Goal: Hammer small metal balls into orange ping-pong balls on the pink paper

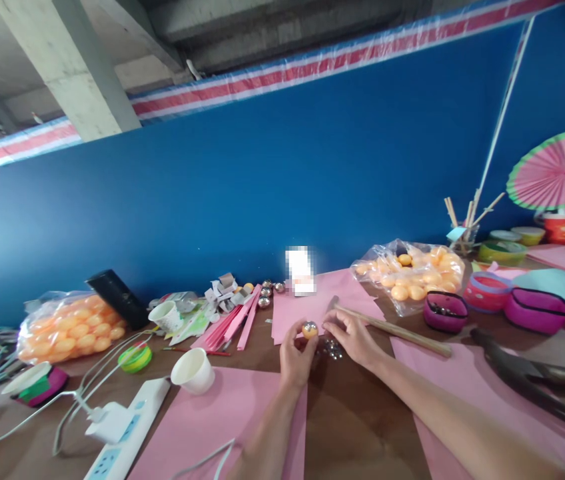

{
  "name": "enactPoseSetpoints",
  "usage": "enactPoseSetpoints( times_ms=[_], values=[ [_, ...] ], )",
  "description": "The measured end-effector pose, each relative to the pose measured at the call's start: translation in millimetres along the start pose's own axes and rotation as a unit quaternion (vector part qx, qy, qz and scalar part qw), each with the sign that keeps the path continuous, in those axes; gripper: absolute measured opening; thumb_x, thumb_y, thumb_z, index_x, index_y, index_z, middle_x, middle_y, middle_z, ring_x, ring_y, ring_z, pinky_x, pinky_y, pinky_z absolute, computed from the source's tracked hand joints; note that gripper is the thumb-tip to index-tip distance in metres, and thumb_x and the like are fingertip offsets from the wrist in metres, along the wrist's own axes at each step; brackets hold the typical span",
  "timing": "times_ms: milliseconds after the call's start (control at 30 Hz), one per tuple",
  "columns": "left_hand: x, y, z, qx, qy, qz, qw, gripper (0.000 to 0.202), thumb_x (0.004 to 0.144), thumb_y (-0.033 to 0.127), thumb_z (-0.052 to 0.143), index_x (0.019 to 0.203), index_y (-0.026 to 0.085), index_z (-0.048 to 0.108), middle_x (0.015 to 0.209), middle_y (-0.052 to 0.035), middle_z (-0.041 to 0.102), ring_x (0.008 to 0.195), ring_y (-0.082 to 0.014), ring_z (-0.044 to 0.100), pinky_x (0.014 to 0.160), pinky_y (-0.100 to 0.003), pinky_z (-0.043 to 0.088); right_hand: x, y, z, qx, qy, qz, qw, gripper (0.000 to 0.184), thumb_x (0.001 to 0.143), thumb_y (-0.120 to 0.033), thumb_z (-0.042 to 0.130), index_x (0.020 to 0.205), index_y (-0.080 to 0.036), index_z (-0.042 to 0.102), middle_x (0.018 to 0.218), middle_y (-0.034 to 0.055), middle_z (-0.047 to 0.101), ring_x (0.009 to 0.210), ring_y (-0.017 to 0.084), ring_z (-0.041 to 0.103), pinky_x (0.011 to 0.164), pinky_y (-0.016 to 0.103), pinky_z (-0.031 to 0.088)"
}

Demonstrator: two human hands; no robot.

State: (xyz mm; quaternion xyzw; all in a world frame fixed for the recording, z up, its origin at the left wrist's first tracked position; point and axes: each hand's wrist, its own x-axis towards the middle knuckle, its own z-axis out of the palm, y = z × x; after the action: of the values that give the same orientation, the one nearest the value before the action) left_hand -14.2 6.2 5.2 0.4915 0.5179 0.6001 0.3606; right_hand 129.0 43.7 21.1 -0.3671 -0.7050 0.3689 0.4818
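With my left hand (296, 358) I pinched the small glossy orange ball (309, 329) at the fingertips, my right hand (356, 340) just to its right, almost touching, though I couldn't tell whether it gripped anything.

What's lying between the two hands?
In the head view, a small shiny metal cluster lies between the left hand, which holds a ball, and the right hand.
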Motion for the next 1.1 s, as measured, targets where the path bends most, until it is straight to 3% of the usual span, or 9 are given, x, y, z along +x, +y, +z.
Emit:
enactPoseSetpoints(
  times_ms=[533, 1100],
  values=[
    [-1.2, 4.3, 0.3, 0.02, -0.022, 0.009, 1.0, 0.043, 0.067, 0.027, 0.063, 0.108, 0.016, 0.053, 0.099, -0.0097, 0.062, 0.075, -0.0162, 0.062, 0.066, -0.027, 0.051, 0.5, -1.9, 1.0, 0.029, -0.021, 0.016, 0.999, 0.015, 0.077, -0.028, 0.049, 0.08, -0.016, 0.056, 0.083, 0.0028, 0.059, 0.08, 0.015, 0.055, 0.074, 0.028, 0.044],
    [-2.0, 7.1, 1.2, 0.035, -0.005, 0.02, 0.999, 0.042, 0.066, 0.03, 0.065, 0.104, 0.015, 0.055, 0.097, -0.0091, 0.062, 0.068, -0.0144, 0.062, 0.062, -0.025, 0.052, -2.7, -8.6, 0.8, 0.073, -0.051, 0.053, 0.995, 0.02, 0.076, -0.035, 0.053, 0.077, -0.016, 0.057, 0.085, 0.0035, 0.061, 0.081, 0.017, 0.056, 0.076, 0.029, 0.043]
  ],
)
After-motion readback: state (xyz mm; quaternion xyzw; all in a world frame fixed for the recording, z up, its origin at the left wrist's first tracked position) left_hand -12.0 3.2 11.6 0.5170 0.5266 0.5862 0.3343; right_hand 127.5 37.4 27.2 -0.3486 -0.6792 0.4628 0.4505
